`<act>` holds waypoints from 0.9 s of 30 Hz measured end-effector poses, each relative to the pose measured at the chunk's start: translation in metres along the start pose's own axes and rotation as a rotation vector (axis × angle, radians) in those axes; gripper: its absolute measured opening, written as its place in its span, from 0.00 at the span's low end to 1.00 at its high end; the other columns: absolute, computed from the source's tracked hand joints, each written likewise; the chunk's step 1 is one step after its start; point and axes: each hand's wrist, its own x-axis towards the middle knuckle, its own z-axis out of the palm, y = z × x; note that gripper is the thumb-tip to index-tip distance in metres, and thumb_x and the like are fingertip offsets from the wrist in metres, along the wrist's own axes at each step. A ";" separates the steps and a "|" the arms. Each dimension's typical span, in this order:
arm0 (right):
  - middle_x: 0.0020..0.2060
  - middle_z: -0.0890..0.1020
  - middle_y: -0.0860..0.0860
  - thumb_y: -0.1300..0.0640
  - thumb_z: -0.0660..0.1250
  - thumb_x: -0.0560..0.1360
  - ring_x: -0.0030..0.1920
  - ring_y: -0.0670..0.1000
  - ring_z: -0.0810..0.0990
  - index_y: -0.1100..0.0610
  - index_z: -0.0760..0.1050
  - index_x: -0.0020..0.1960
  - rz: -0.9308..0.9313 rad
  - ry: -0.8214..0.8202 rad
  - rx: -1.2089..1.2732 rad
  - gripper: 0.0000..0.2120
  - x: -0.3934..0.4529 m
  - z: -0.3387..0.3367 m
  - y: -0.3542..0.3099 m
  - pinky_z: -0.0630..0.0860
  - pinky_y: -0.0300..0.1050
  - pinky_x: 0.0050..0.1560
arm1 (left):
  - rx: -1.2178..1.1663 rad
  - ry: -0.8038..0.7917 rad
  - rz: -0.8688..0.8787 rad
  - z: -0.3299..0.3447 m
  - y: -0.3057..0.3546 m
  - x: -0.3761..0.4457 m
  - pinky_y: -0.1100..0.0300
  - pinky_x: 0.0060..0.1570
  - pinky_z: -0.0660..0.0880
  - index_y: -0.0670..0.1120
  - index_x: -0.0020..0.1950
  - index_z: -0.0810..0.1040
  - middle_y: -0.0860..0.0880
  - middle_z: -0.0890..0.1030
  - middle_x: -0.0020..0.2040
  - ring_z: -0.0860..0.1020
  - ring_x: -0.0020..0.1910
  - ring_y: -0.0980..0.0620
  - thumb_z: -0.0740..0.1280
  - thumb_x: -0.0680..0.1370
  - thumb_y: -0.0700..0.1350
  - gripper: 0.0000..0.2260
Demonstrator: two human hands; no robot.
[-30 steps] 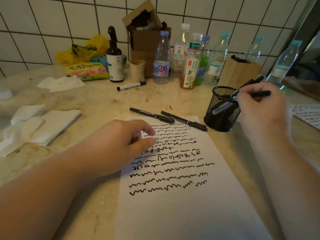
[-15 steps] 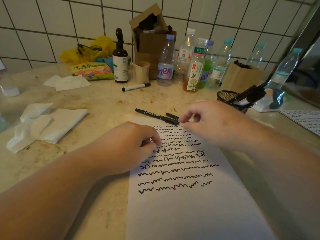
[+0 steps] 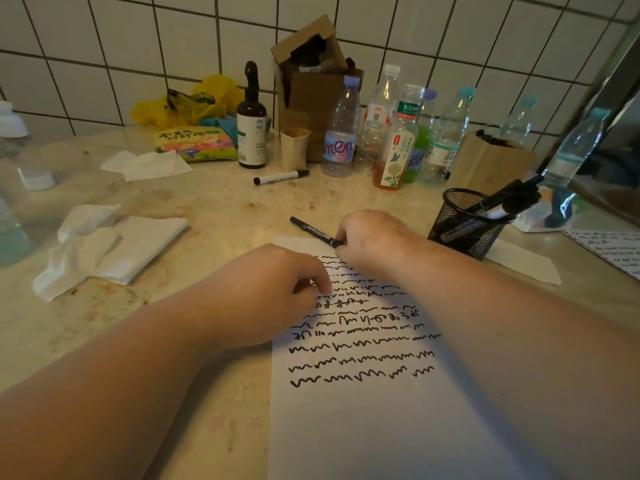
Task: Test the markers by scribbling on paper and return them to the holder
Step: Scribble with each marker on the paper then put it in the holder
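A white sheet of paper (image 3: pixel 363 427) covered with black scribble lines lies on the counter in front of me. My left hand (image 3: pixel 273 292) rests on its upper left edge with loosely curled fingers. At the sheet's top edge my right hand (image 3: pixel 374 240) pinches the near end of a black marker (image 3: pixel 311 230), which lies on the counter pointing away to the left. The black mesh holder (image 3: pixel 460 233) stands just right of that hand, with several markers (image 3: pixel 502 199) leaning out of it. A white-barrelled marker (image 3: pixel 280 177) lies farther back.
Crumpled tissues (image 3: pixel 104 247) lie at the left. Several plastic bottles (image 3: pixel 341 133), a brown pump bottle (image 3: pixel 251 123), a paper cup and a cardboard box (image 3: pixel 311 81) line the tiled back wall. Another scribbled sheet (image 3: pixel 609 247) lies at the far right.
My right hand left the holder, where it held a marker, crossed left to the top of the sheet and took hold of a black marker there. The left hand stayed on the paper.
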 end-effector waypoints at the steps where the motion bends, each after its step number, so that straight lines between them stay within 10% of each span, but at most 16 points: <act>1: 0.47 0.82 0.50 0.54 0.70 0.76 0.46 0.52 0.80 0.53 0.81 0.56 -0.002 -0.012 0.007 0.10 -0.004 -0.004 0.002 0.79 0.44 0.45 | -0.005 0.005 0.000 0.000 0.000 -0.001 0.70 0.25 0.66 0.61 0.51 0.80 0.60 0.78 0.30 0.73 0.27 0.60 0.61 0.78 0.48 0.10; 11: 0.32 0.81 0.57 0.65 0.76 0.70 0.32 0.51 0.80 0.61 0.82 0.42 -0.175 -0.188 1.061 0.04 -0.084 -0.031 0.036 0.78 0.42 0.34 | -0.214 -0.009 -0.009 -0.004 0.009 -0.003 0.68 0.40 0.72 0.63 0.57 0.79 0.63 0.82 0.43 0.78 0.41 0.66 0.65 0.70 0.65 0.18; 16: 0.30 0.81 0.56 0.52 0.69 0.71 0.31 0.53 0.79 0.58 0.86 0.42 -0.220 -0.133 1.398 0.11 -0.102 -0.016 0.037 0.72 0.43 0.30 | -0.429 -0.062 0.081 -0.008 0.012 -0.007 0.43 0.47 0.76 0.54 0.43 0.83 0.48 0.82 0.37 0.79 0.38 0.46 0.63 0.65 0.67 0.21; 23: 0.26 0.78 0.62 0.56 0.66 0.67 0.26 0.59 0.75 0.59 0.85 0.39 -0.550 -0.041 1.235 0.10 -0.128 -0.025 0.063 0.69 0.38 0.24 | -0.681 -0.635 0.308 -0.022 0.002 -0.014 0.67 0.32 0.67 0.41 0.40 0.82 0.49 0.73 0.28 0.69 0.28 0.55 0.67 0.73 0.48 0.11; 27: 0.29 0.73 0.69 0.52 0.75 0.64 0.32 0.66 0.72 0.75 0.73 0.38 -0.312 0.052 1.444 0.25 -0.109 -0.006 0.111 0.72 0.44 0.29 | -0.774 -0.416 0.211 -0.028 -0.003 -0.014 0.67 0.31 0.66 0.47 0.39 0.83 0.52 0.73 0.27 0.68 0.27 0.56 0.68 0.73 0.54 0.12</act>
